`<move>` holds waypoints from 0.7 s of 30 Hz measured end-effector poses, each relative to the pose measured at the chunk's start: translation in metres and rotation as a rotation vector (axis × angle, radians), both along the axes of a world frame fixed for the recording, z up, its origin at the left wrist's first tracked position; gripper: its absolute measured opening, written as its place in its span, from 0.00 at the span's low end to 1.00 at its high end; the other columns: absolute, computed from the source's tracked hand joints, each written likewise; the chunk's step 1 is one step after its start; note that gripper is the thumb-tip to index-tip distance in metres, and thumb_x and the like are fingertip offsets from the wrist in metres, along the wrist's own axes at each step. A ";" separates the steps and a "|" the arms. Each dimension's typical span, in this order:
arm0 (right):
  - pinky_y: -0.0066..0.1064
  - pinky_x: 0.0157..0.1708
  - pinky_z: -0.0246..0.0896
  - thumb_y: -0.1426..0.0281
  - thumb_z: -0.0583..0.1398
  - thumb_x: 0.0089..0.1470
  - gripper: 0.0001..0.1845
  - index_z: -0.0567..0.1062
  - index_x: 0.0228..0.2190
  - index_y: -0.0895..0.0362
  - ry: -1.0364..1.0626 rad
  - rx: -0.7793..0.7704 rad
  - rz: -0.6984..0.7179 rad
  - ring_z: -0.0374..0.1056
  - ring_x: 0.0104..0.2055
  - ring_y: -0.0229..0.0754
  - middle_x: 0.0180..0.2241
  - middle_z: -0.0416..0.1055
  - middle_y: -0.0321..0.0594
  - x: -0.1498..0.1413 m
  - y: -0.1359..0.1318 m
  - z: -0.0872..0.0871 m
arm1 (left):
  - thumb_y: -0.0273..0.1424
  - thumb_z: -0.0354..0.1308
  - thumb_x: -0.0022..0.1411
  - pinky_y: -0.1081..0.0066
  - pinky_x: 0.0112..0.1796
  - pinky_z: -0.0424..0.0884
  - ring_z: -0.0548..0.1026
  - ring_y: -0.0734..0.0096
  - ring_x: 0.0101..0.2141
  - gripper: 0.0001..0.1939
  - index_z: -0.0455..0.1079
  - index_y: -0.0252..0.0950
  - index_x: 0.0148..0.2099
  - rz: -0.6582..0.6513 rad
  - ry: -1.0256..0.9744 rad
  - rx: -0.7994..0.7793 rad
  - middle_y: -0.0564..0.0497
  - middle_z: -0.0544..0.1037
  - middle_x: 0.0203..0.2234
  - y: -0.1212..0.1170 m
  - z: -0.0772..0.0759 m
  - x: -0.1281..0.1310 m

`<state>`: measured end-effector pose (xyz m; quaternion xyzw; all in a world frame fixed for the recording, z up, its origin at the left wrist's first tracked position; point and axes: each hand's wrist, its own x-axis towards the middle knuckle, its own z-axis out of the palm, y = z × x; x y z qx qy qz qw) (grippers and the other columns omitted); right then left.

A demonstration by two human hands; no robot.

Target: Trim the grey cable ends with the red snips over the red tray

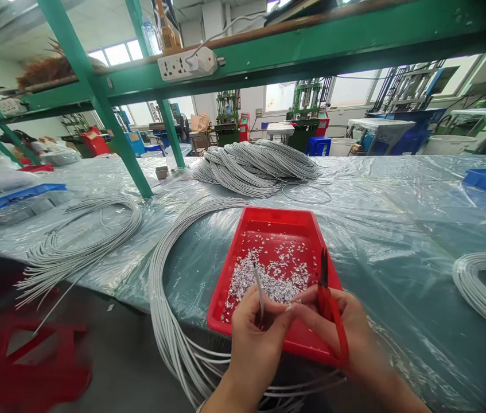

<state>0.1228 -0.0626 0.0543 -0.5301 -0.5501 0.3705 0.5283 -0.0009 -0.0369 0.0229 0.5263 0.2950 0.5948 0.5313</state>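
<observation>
My left hand (253,338) pinches the end of a grey cable (259,289), which sticks up above a red tray (247,241). My right hand (337,327) grips red-handled cutters (326,292) with dark tips pointing up, and its thumb touches the left hand's fingers. Both hands hover over the tray's near edge. Inside the tray lies a heap of small grey insulation scraps (275,275). A long bundle of grey cables (163,298) curves from the table down past my left wrist.
The table wears a clear plastic sheet (397,229). A large coil of grey cables (255,163) lies behind the tray, another bundle (83,235) at left, a coil (483,287) at right. Blue trays (10,198) flank the table. Green shelf posts (113,123) stand left. A red stool (23,361) sits below.
</observation>
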 end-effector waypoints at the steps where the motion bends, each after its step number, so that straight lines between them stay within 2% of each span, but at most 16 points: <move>1: 0.26 0.19 0.55 0.59 0.65 0.45 0.16 0.70 0.25 0.59 -0.023 0.011 0.001 0.59 0.19 0.36 0.18 0.64 0.36 0.000 0.000 0.000 | 0.34 0.64 0.54 0.77 0.26 0.58 0.62 0.79 0.24 0.15 0.63 0.32 0.25 -0.003 0.029 -0.006 0.54 0.63 0.23 0.000 0.000 -0.001; 4: 0.26 0.21 0.50 0.70 0.64 0.43 0.09 0.68 0.22 0.58 -0.172 0.110 0.007 0.56 0.20 0.35 0.18 0.62 0.35 0.007 0.000 0.007 | 0.33 0.61 0.56 0.75 0.26 0.58 0.62 0.77 0.24 0.13 0.64 0.32 0.25 -0.010 0.204 0.026 0.53 0.64 0.23 0.003 0.004 -0.006; 7: 0.28 0.23 0.45 0.80 0.61 0.35 0.08 0.66 0.16 0.59 -0.345 0.174 0.137 0.54 0.22 0.34 0.18 0.61 0.35 0.019 -0.001 0.021 | 0.27 0.59 0.55 0.75 0.26 0.57 0.63 0.77 0.25 0.10 0.65 0.31 0.24 -0.097 0.385 0.117 0.52 0.66 0.23 0.006 0.009 -0.011; 9: 0.28 0.22 0.42 0.77 0.61 0.37 0.10 0.64 0.14 0.59 -0.384 0.113 0.230 0.51 0.21 0.34 0.16 0.58 0.34 0.026 0.002 0.028 | 0.26 0.61 0.53 0.77 0.25 0.57 0.63 0.79 0.24 0.09 0.65 0.31 0.23 -0.219 0.385 0.081 0.52 0.66 0.22 0.007 0.010 -0.012; 11: 0.27 0.20 0.43 0.68 0.62 0.44 0.13 0.63 0.17 0.58 -0.350 0.007 0.238 0.49 0.20 0.33 0.16 0.56 0.34 0.033 0.010 0.031 | 0.30 0.63 0.52 0.78 0.22 0.55 0.61 0.82 0.20 0.11 0.66 0.30 0.24 -0.356 0.263 -0.054 0.54 0.64 0.19 0.009 0.008 -0.013; 13: 0.26 0.18 0.44 0.59 0.61 0.47 0.19 0.63 0.19 0.58 -0.303 -0.086 0.208 0.48 0.19 0.33 0.17 0.54 0.33 0.039 0.021 0.026 | 0.36 0.65 0.52 0.80 0.16 0.51 0.60 0.83 0.15 0.14 0.66 0.31 0.29 -0.461 0.110 -0.190 0.58 0.61 0.14 0.010 0.003 -0.014; 15: 0.25 0.18 0.45 0.57 0.64 0.46 0.22 0.61 0.19 0.58 -0.294 -0.142 0.199 0.49 0.20 0.32 0.18 0.53 0.32 0.046 0.031 0.017 | 0.42 0.64 0.53 0.81 0.12 0.46 0.58 0.83 0.11 0.19 0.66 0.31 0.37 -0.525 -0.001 -0.252 0.60 0.59 0.12 0.011 -0.001 -0.017; 16: 0.25 0.19 0.47 0.59 0.65 0.46 0.20 0.62 0.21 0.58 -0.295 -0.155 0.203 0.51 0.21 0.33 0.19 0.55 0.32 0.048 0.035 0.013 | 0.43 0.63 0.53 0.82 0.11 0.45 0.58 0.84 0.10 0.21 0.66 0.31 0.39 -0.536 -0.035 -0.259 0.61 0.60 0.12 0.012 -0.002 -0.018; 18: 0.26 0.23 0.55 0.59 0.63 0.49 0.19 0.64 0.34 0.59 -0.286 -0.161 0.224 0.58 0.25 0.36 0.24 0.61 0.35 0.053 0.036 0.007 | 0.43 0.63 0.54 0.84 0.11 0.45 0.58 0.87 0.10 0.22 0.66 0.30 0.41 -0.529 -0.075 -0.259 0.61 0.61 0.13 0.013 -0.003 -0.021; 20: 0.28 0.27 0.60 0.57 0.59 0.54 0.27 0.57 0.48 0.58 -0.278 -0.146 0.263 0.62 0.28 0.38 0.28 0.64 0.37 0.055 0.027 0.005 | 0.42 0.64 0.54 0.86 0.12 0.46 0.57 0.90 0.10 0.21 0.67 0.30 0.40 -0.501 -0.117 -0.259 0.60 0.62 0.16 0.014 -0.001 -0.023; 21: 0.28 0.26 0.60 0.55 0.56 0.57 0.29 0.53 0.51 0.58 -0.282 -0.152 0.295 0.61 0.27 0.38 0.28 0.64 0.37 0.056 0.020 0.005 | 0.42 0.64 0.54 0.86 0.12 0.46 0.57 0.92 0.10 0.21 0.68 0.30 0.40 -0.490 -0.139 -0.266 0.60 0.62 0.16 0.015 0.000 -0.024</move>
